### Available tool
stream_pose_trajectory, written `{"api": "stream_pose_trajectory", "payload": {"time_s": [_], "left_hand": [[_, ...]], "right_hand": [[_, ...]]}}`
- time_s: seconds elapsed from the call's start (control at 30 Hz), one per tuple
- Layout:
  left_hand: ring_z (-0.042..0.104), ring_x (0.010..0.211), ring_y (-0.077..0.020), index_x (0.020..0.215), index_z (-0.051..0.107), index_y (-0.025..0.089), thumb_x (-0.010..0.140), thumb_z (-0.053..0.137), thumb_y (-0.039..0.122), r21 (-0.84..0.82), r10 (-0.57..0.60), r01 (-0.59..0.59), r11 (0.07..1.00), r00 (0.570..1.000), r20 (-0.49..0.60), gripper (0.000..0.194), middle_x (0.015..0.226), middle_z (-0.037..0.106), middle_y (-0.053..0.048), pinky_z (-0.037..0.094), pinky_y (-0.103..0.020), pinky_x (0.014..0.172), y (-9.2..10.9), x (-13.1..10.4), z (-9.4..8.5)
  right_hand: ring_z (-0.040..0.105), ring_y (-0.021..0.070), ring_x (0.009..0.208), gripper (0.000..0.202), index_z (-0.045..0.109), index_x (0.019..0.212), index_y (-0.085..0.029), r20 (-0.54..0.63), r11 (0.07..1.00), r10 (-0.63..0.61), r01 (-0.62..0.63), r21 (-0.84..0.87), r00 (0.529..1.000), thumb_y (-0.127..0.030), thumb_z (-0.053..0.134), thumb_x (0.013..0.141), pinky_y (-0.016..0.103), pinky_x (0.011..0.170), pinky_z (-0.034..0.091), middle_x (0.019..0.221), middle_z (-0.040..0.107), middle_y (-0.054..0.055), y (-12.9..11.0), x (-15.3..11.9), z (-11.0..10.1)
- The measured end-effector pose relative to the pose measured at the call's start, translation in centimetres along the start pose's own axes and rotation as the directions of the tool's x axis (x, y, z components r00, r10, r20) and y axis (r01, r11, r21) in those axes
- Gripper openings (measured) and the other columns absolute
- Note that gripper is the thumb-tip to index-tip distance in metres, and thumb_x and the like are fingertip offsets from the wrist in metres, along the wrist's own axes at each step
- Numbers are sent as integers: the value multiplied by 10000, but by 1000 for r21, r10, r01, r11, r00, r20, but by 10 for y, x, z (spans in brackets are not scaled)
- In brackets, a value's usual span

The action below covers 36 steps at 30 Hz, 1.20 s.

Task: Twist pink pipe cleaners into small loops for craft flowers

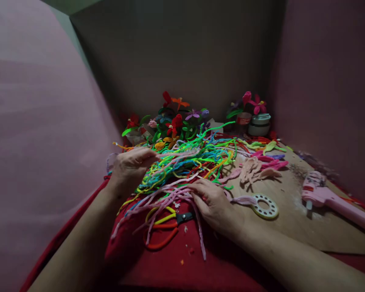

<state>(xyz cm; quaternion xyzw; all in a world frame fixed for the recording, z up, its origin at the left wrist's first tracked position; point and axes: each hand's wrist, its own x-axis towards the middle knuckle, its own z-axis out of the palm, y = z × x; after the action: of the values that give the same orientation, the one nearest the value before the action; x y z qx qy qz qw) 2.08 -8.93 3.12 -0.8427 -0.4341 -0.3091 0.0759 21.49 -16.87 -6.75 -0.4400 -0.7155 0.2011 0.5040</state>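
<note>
Fuzzy craft stems [182, 162] in green, blue, yellow and pink lie in a large tangled heap. At the heap's left side, my left hand [134, 162] is closed on a pale pink stem that stretches right over the pile. My right hand [214, 205] rests with bent fingers on a bunch of pink stems [170, 194] at the heap's front; its fingertips are partly hidden among them. Below these stems lie scissors [162, 233] with red and yellow handles, their dark blades pointing toward my right hand.
A pink glue gun [325, 196] lies on a brown board [292, 227] at the right. A round disc with holes [265, 207] and pale pink petal shapes [252, 172] are nearer. Craft flowers [174, 121] and a lidded jar [259, 125] stand at the back.
</note>
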Motion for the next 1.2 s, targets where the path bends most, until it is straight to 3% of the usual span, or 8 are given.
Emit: {"api": "stream_pose_trajectory", "payload": {"time_s": [0.1,0.2,0.37,0.67,0.83,0.93,1.07,1.2], "left_hand": [[511,606,-87,771,640,192,822,459,325,105,203,-217,971,970,133,230,707,582,-5,351,-183,559,20,-15,3],[495,567,-79,827,626,200,851,404,252,139,346,-383,913,909,234,229,690,570,-10,324,-182,506,41,-33,17],[526,614,-109,891,587,175,849,377,156,169,456,-496,852,861,227,215,662,577,-21,339,-205,511,56,-47,37],[582,695,-147,1024,564,148,809,419,132,181,405,-442,879,891,206,259,829,651,-62,396,-234,570,48,-56,55],[530,596,-98,844,641,190,790,497,205,-184,35,-3,983,985,168,155,684,615,0,360,-188,531,29,-45,45],[394,448,-42,693,606,145,767,545,249,-671,-299,362,648,930,213,142,506,458,39,301,-153,442,19,-34,39],[252,363,-3,742,552,125,738,555,145,-922,-461,361,-139,800,383,21,481,365,81,255,-130,386,16,-28,42],[405,428,-20,924,573,115,686,616,102,-816,-315,556,-156,755,575,242,599,524,22,326,-143,427,33,-32,47]], "right_hand": [[569,145,793,227,605,988,-168,68,928,180,-193,320,981,-222,450,832,274,702,451,870,619,52,-6,4,-3],[558,111,623,307,561,1064,-178,236,650,312,-388,653,920,-347,436,840,231,537,436,788,610,22,-6,7,-1],[543,87,583,222,637,828,-150,196,345,400,-346,873,895,-345,544,776,216,571,440,684,605,4,4,9,2],[613,138,622,128,608,670,-142,132,154,519,-244,957,845,-260,655,679,285,665,486,643,661,26,7,18,-12],[622,141,598,117,590,663,-143,99,177,579,-243,954,810,-237,615,727,268,587,517,610,650,28,4,24,-22],[630,144,644,123,584,642,-138,64,158,578,-188,969,814,-199,595,748,301,674,536,611,637,33,4,27,-25],[628,137,665,140,580,632,-137,8,114,595,-94,989,804,-154,566,769,349,790,522,611,620,26,6,29,-26],[627,141,682,144,589,640,-138,17,101,590,-95,990,807,-158,557,778,348,792,525,642,621,37,6,29,-25]]}}
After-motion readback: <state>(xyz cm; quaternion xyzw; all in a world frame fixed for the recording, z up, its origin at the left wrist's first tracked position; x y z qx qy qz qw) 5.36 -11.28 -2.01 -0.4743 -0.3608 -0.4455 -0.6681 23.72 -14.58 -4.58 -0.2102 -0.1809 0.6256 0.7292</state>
